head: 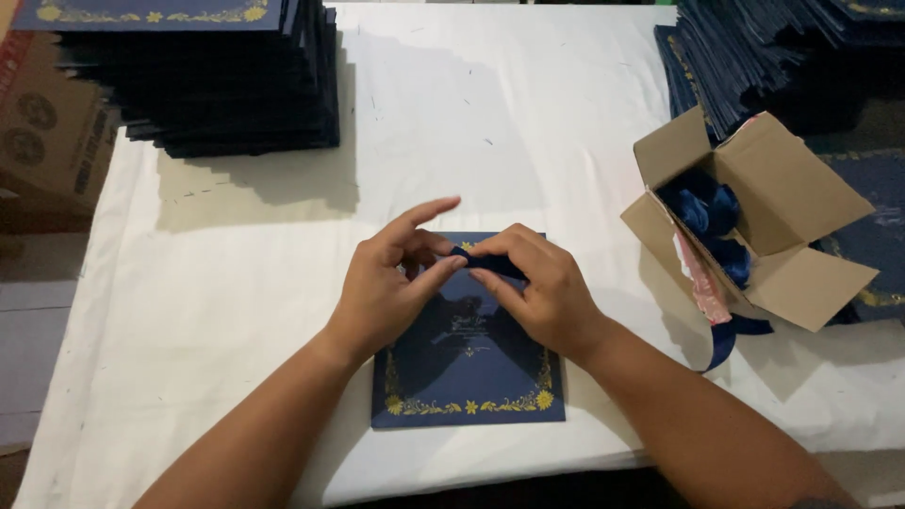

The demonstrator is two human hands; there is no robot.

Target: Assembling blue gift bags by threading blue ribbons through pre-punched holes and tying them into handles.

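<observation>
A white-covered table (236, 283) fills most of the frame, its cloth creased and lightly marked. Two stacks of dark blue cards stand on it: one tall, squared stack (203, 80) at the upper left, its top card edged in gold flowers, and one fanned, slumping stack (745, 57) at the upper right. A brown carton (42, 132) shows at the far left edge, beside the table. At centre right one small open cardboard box (754, 221) lies tipped on its side, flaps spread, with rolls of blue ribbon (707, 207) inside; their exact number cannot be told. One loose ribbon tail (731, 335) trails out below the box.

At lower centre a single dark blue card (467, 363) with gold floral borders lies flat on the cloth. Above its upper edge two bare hands meet. The left hand (382, 287) pinches one end of a short piece of blue ribbon (485, 262) between thumb and middle fingers, forefinger raised and extended. The right hand (542, 283) pinches the other end, fingers curled down over it.
</observation>
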